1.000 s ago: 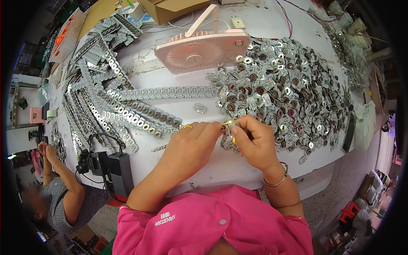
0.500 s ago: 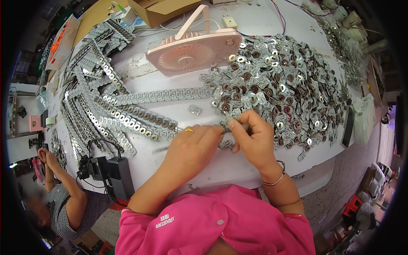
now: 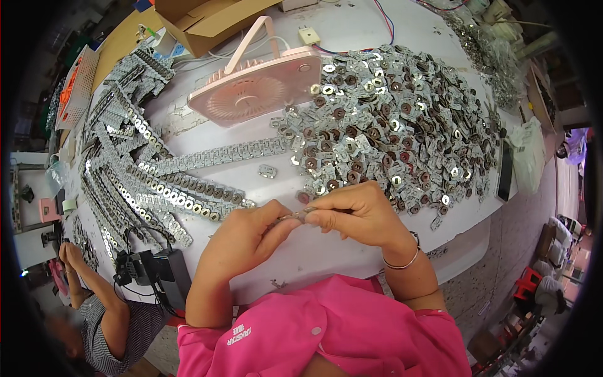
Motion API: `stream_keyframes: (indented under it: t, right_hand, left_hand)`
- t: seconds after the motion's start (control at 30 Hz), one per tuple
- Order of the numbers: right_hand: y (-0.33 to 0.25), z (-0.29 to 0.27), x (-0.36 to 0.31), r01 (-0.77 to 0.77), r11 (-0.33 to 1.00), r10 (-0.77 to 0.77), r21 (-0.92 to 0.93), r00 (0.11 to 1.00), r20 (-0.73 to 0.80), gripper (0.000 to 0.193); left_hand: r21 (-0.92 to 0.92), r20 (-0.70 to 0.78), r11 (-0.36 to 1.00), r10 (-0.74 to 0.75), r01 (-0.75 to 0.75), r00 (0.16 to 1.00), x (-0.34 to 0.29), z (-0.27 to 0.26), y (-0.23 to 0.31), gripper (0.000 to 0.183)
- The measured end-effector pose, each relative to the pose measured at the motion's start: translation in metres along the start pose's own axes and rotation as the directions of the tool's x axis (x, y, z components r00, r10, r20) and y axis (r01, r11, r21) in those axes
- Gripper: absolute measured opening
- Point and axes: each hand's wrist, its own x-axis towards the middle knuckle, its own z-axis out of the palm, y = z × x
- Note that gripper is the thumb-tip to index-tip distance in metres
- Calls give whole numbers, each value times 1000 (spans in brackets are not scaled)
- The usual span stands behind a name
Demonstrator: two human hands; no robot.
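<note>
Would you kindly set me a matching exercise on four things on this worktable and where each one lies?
Things:
1. pink fan
2. loose metal parts
3. rows of joined parts
4. black adapter

Places:
A. spread across the right of the table
B. at the near left table edge
C. top centre, lying flat
D. fanned out on the left

Pairs: 1-C, 2-A, 3-D, 4-B

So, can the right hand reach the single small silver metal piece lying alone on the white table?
Probably yes. The single small silver metal piece lies just beyond the right hand with only bare white table between, though both hands now pinch a part.
</note>
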Motion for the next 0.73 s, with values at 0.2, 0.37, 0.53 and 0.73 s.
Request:
stream_keyframes:
  t: [0.2, 0.37, 0.53, 0.73]
  right_hand:
    - [3, 5, 0, -96, 970, 61, 221, 985, 164, 20]
    - [-2, 9, 5, -177, 923, 180, 342, 983, 25, 19]
    - [7, 17, 5, 50, 999, -51, -8, 972, -228, 18]
    - [10, 14, 7, 30, 988, -56, -150, 983, -177, 18]
  left_hand:
    - [-279, 163, 957, -37, 82, 986, -1, -4, 2, 14]
    - [-177, -127, 981, 55, -78, 990, 2, 10, 4, 11]
    - [211, -259, 946, 298, -247, 919, 9, 18, 4, 19]
    - [386, -269, 912, 258, -142, 928, 9, 30, 3, 24]
